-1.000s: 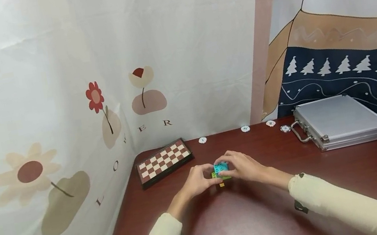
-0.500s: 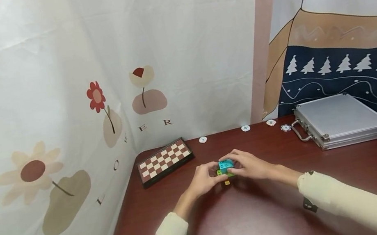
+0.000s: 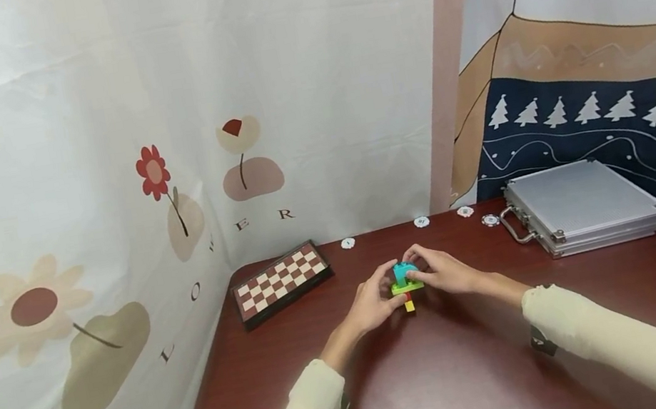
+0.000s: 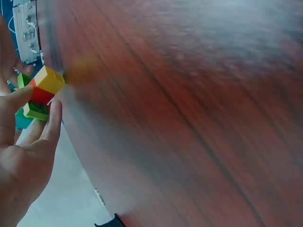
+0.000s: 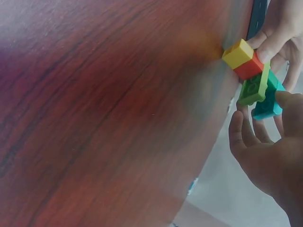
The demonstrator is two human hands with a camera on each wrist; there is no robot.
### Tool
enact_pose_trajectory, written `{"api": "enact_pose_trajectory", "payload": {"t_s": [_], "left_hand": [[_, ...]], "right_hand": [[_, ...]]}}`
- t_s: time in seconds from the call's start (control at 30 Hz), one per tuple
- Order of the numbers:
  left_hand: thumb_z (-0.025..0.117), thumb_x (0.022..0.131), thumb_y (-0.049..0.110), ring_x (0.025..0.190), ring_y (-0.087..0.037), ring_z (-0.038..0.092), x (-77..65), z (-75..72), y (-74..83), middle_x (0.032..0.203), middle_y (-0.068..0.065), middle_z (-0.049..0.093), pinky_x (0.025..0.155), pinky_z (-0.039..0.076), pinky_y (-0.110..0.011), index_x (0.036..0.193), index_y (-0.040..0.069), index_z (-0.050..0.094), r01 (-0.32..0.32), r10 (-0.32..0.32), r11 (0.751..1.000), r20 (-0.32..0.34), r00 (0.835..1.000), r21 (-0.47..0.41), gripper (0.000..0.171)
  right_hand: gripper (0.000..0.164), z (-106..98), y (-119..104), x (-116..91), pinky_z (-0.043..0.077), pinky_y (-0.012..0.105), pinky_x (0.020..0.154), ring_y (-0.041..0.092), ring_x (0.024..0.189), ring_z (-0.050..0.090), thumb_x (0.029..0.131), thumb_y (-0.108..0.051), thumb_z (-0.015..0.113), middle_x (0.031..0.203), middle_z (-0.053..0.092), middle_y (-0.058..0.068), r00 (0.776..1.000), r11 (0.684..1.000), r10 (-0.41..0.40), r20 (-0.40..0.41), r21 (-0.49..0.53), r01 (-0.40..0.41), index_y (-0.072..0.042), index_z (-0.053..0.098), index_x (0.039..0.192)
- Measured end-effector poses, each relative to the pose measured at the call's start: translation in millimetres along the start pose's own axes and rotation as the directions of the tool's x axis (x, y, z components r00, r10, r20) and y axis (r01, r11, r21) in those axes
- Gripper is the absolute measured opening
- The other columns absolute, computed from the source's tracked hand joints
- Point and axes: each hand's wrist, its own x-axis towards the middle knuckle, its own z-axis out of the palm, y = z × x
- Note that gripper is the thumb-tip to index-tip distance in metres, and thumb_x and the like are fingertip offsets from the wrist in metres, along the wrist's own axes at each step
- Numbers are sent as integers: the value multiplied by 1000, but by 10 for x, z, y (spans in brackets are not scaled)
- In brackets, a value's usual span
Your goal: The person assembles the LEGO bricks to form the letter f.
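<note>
Even, bright indoor light; soft shadows under the arms at 6 o'clock; both wrist views smear the table point(image 4: 199, 94) with blur, head view sharp

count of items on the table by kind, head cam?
Brick stack, held in both hands: 1
Chessboard: 1
Metal case: 1
Poker chips, at and: 4
Total: 7
</note>
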Motion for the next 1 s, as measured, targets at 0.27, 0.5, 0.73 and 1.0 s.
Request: {"api": "enact_pose_trajectory", "payload": {"t_s": [0.27, 0.5, 0.73, 1.0], "left_hand": [[74, 99, 21, 112, -27, 68, 64, 26, -6, 127, -14, 68, 95, 56, -43, 156, 7, 43, 68, -68, 997, -3, 998, 26, 67], [70, 101, 31, 131, -30, 58, 76, 13, -76, 146, -12, 59, 107, 47, -48, 156, 5, 44, 92, -91, 996, -12, 996, 22, 66], [69, 102, 33, 143, -29, 48, 84, -2, -139, 149, -14, 57, 116, 38, -51, 154, 3, 47, 118, -118, 992, 7, 993, 49, 64], [65, 105, 31, 143, -28, 48, 36, -11, -162, 149, -12, 57, 116, 38, -49, 152, 2, 50, 132, -132, 989, 4, 991, 71, 58]], "right_hand": [[45, 8, 99, -42, 55, 41, 88, 26, 102, 65, 94, -1, 69, 118, 59, 16, 998, 997, 58, -5, -41, -58, 2, 58, 138], [46, 23, 166, -47, 56, 50, 94, 34, 109, 70, 97, -2, 69, 128, 66, 23, 997, 997, 76, 18, -10, -76, 6, 55, 140], [45, 77, 178, -29, 52, 54, 99, 37, 116, 66, 100, -5, 67, 128, 68, 25, 994, 993, 106, 25, -56, -104, 9, 55, 141], [50, 121, 187, -51, 51, 54, 101, 38, 121, 64, 101, -10, 67, 133, 65, 27, 994, 990, 98, 37, -102, -94, 12, 52, 144]]}}
